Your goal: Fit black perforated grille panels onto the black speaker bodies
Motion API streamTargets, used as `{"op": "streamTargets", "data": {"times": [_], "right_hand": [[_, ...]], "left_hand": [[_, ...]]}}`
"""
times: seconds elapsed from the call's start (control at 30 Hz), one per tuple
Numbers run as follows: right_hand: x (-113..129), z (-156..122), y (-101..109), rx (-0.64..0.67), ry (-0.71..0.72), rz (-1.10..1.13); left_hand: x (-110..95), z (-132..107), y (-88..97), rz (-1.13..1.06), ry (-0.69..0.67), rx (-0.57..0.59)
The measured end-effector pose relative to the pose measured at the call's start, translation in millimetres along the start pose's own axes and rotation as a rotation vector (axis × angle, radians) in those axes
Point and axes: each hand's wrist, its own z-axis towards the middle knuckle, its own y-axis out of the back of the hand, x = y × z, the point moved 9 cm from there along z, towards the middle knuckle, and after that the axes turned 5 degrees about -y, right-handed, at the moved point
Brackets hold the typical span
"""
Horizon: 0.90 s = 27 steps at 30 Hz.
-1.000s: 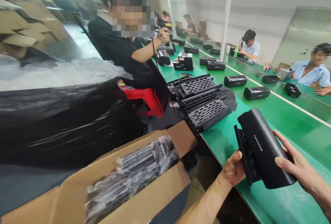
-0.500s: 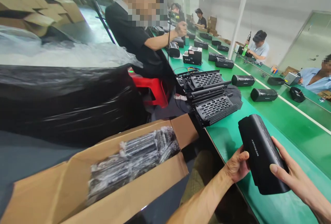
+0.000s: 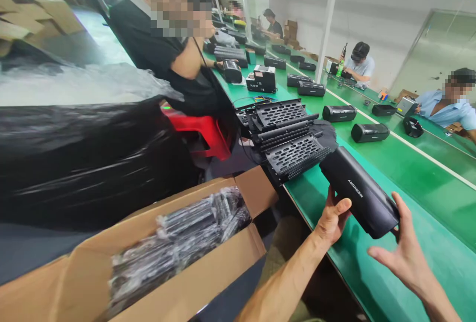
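A black speaker housing [image 3: 359, 190] with white MERKURY lettering is held tilted above the green bench. My left hand [image 3: 332, 218] is closed on its lower left side, thumb in front and the other fingers partly hidden behind. At its right end is my right hand [image 3: 405, 252], fingertips against the end and thumb spread clear of the surface. Just beyond the housing's upper left end lie stacked black slotted grille panels [image 3: 297, 153].
An open carton [image 3: 208, 275] of plastic-wrapped dark parts stands left of my legs. The green bench [image 3: 372, 282] carries several more black speakers [image 3: 370, 133]. A co-worker in black [image 3: 148, 39] sits beyond, by a red stool [image 3: 201, 134]. Other people work across the bench.
The housing has turned to lie more sideways and moved up and left in view. My right thumb has come off its front. The view has shifted slightly right.
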Motion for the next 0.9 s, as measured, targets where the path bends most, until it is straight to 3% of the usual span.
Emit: {"op": "streamTargets", "data": {"times": [0.1, 0.17, 0.23, 0.33, 0.4, 0.47, 0.57, 0.73, 0.8, 0.9], "right_hand": [[-1, 5, 8, -0.216, 0.025, -0.022], [-2, 15, 18, -0.194, 0.010, 0.020], [-1, 22, 33, -0.121, -0.003, 0.057], [3, 25, 55, -0.061, 0.020, 0.071], [3, 25, 60, -0.049, 0.038, 0.086], [-1, 27, 60, -0.039, 0.032, 0.111], [-10, 31, 62, -0.020, 0.001, 0.137], [-9, 35, 75, 0.018, -0.031, 0.179], [0, 35, 76, -0.030, 0.030, 0.305], [8, 36, 52, -0.034, 0.073, 0.356]], "left_hand": [[-1, 11, -1.9, 0.095, -0.013, -0.035], [-12, 22, -2.3, 0.185, 0.000, -0.023], [-40, 38, -5.6, 0.316, -0.042, 0.033], [-92, 60, -28.9, 0.637, -0.179, 0.244], [-105, 66, -50.7, 0.811, -0.167, 0.434], [-107, 67, -65.8, 0.891, -0.146, 0.530], [-101, 66, -70.1, 0.896, -0.144, 0.490], [-75, 59, -44.8, 0.650, -0.114, 0.301], [-54, 53, -35.1, 0.421, -0.082, 0.213], [5, 33, -34.5, 0.110, 0.140, 0.198]]}}
